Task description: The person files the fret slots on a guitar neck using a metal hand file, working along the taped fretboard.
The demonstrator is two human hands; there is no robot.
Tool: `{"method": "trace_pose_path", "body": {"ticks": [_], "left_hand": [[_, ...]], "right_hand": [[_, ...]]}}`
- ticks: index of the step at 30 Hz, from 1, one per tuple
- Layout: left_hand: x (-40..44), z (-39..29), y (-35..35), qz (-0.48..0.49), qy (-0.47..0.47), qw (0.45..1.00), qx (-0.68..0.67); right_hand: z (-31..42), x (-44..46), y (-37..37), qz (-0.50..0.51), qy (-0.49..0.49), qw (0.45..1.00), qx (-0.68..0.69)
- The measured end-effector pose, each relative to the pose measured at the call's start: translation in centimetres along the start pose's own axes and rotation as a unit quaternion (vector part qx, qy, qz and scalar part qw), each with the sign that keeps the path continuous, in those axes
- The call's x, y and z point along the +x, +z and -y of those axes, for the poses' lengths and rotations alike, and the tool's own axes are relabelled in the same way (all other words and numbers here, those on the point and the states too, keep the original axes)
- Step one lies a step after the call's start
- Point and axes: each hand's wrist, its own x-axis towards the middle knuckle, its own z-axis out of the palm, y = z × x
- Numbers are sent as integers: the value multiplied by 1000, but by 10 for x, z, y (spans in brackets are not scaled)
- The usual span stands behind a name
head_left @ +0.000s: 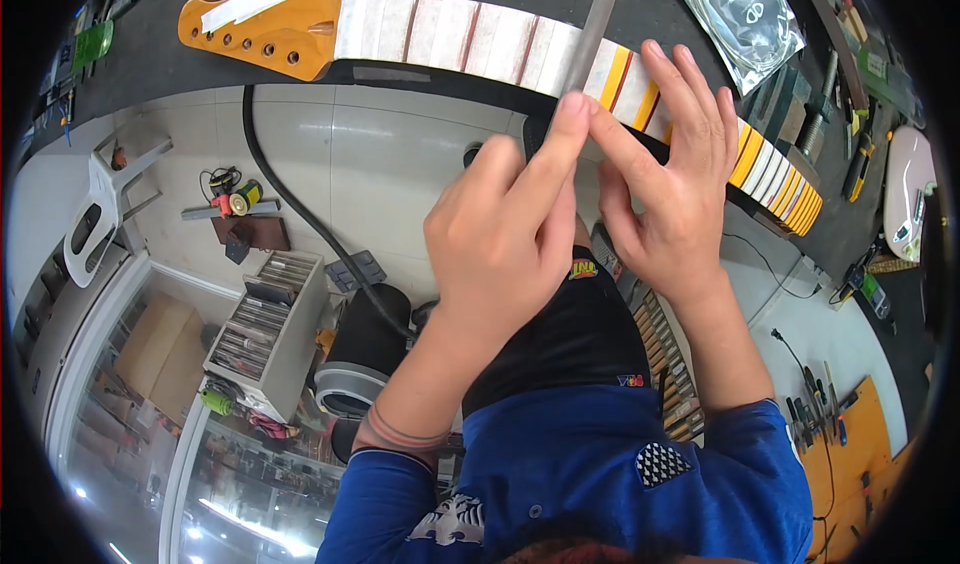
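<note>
A guitar neck (440, 32) lies along the dark bench, its amber headstock (262, 52) to the left. White and yellow tape strips cover the fretboard, with narrow reddish-brown bands between them. A long, narrow metal file (598, 22) lies across the neck, pointing away from me. My left hand (500, 219) is closed around the file's near end, its index finger stretched along it. My right hand (670, 159) touches that same end with its index fingertip. Its other fingers are spread over the taped fretboard, and the thumb is apart.
A silver bag (735, 19) lies behind the neck. To the right are a metal clamp or vise (815, 114) and a pale pink case (908, 189). Below the bench, a black hose (295, 194) runs to a vacuum-like machine (365, 369). A white stool (95, 224) stands left.
</note>
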Motion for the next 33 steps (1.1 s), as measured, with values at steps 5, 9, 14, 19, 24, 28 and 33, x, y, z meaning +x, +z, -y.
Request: {"method": "trace_pose_path", "body": {"ticks": [5, 9, 14, 19, 24, 28, 33], "left_hand": [[-64, 8, -18, 17, -15, 1000, -4], [-96, 6, -29, 27, -38, 999, -28], [1, -1, -2, 18, -23, 998, -54], [-59, 5, -19, 29, -28, 999, -36], [-90, 6, -31, 37, -36, 998, -38], [-4, 1, -4, 31, -28, 996, -75], [-68, 9, -22, 35, -25, 997, -59]], "right_hand": [[-2, -1, 3, -12, -12, 1000, 2], [-2, 0, 0, -3, -6, 1000, 7], [0, 0, 2, -10, -5, 1000, -1], [-2, -1, 3, -11, -13, 1000, 3], [-2, 0, 1, -8, -9, 1000, 5], [1, 0, 1, -3, -3, 1000, -4], [-3, -1, 3, -15, -16, 1000, -4]]}}
